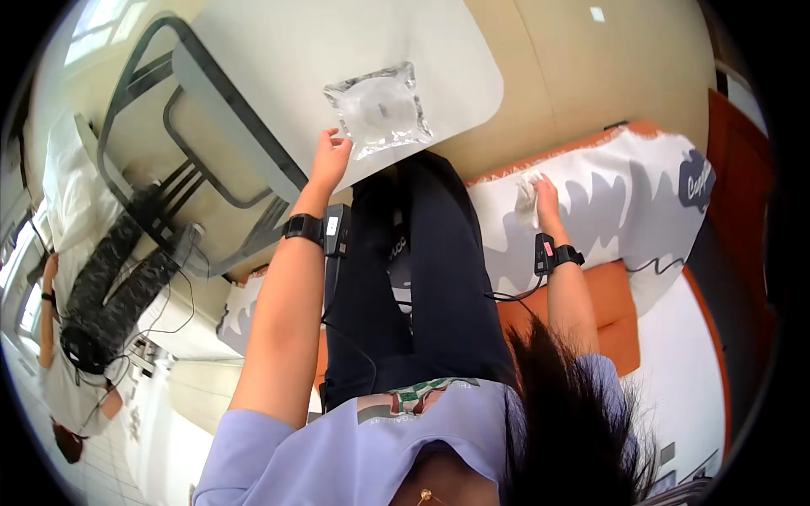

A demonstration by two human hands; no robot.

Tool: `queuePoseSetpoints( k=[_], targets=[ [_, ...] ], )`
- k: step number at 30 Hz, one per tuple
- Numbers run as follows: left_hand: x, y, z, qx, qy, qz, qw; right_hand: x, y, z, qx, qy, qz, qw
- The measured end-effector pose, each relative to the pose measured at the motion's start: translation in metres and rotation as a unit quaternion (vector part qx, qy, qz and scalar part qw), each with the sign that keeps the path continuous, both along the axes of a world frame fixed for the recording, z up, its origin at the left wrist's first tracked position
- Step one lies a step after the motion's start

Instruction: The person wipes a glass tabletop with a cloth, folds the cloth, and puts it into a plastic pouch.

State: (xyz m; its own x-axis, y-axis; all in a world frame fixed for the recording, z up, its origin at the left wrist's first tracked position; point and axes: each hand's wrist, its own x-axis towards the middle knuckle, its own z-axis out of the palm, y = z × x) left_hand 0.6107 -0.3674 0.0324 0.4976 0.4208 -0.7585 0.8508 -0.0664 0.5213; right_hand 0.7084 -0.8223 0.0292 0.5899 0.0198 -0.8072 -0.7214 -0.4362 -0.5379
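On the white table [261,42] lies a square, clear glass dish [378,108] with shiny, faceted edges and a round middle. My left hand [332,154] is at the dish's near left side, fingers slightly bent and apart, holding nothing. Whether the fingertips touch the dish I cannot tell. Out to the right, over the patterned sofa cover, my right hand [548,202] is closed on a crumpled white tissue [526,201]. Both wrists wear black bands with small cabled boxes.
A grey-framed folding chair [181,126] stands left of the table. Beyond it another person [110,278] in camouflage trousers handles a large translucent plastic sheet [72,177]. The orange sofa [620,316] has a white and grey cover [591,181]. Cables hang from my wrists.
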Motion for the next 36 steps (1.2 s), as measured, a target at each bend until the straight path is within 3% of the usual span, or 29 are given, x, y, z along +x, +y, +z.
queuePoseSetpoints(
  k=[2,5,10,12,13,14,16,18,20,24,26,30,31,34,36],
  targets=[
    [0.005,-0.005,-0.013,0.017,0.035,-0.011,0.999,-0.036,-0.025,-0.022,-0.015,0.006,-0.058,0.998],
    [0.004,-0.008,-0.027,0.021,0.039,-0.004,0.999,-0.073,-0.014,-0.007,0.01,0.087,-0.127,0.988],
    [-0.012,-0.011,-0.051,0.008,0.018,0.014,1.0,-0.073,0.015,0.051,0.019,0.115,-0.107,0.987],
    [-0.018,-0.011,-0.073,-0.002,0.006,0.026,1.0,-0.04,0.043,0.072,0.067,0.134,-0.23,0.962],
    [-0.021,-0.009,-0.079,-0.014,0.009,0.026,1.0,-0.023,0.04,0.07,0.397,0.204,-0.323,0.835],
    [-0.015,-0.009,-0.068,-0.006,0.011,0.038,0.999,0.0,0.06,0.073,0.401,0.213,-0.312,0.835],
    [0.009,-0.015,-0.032,-0.043,-0.008,0.1,0.994,0.042,0.12,0.084,0.57,0.207,-0.302,0.736],
    [0.008,-0.015,-0.044,-0.038,-0.011,0.1,0.994,0.059,0.161,0.061,0.578,0.22,-0.29,0.73],
    [0.012,-0.017,-0.049,-0.003,-0.045,0.118,0.992,0.062,0.197,0.039,0.451,0.184,-0.27,0.831],
    [0.024,-0.026,-0.057,0.012,-0.048,0.181,0.982,0.062,0.225,0.005,0.388,0.208,-0.271,0.856],
    [0.027,-0.024,-0.056,0.028,-0.073,0.175,0.981,0.061,0.216,-0.026,0.511,0.182,-0.215,0.812],
    [0.015,-0.027,-0.056,0.064,-0.119,0.186,0.973,0.098,0.234,-0.012,0.582,0.16,-0.192,0.774],
    [0.014,-0.029,-0.053,0.067,-0.129,0.191,0.971,0.109,0.236,-0.014,0.634,0.15,-0.157,0.742],
    [0.009,-0.035,-0.044,0.033,-0.154,0.266,0.951,0.127,0.246,-0.015,0.698,0.154,-0.124,0.688],
    [0.003,-0.035,-0.046,0.01,-0.194,0.306,0.932,0.13,0.248,-0.024,0.709,0.149,-0.096,0.682]
  ],
)
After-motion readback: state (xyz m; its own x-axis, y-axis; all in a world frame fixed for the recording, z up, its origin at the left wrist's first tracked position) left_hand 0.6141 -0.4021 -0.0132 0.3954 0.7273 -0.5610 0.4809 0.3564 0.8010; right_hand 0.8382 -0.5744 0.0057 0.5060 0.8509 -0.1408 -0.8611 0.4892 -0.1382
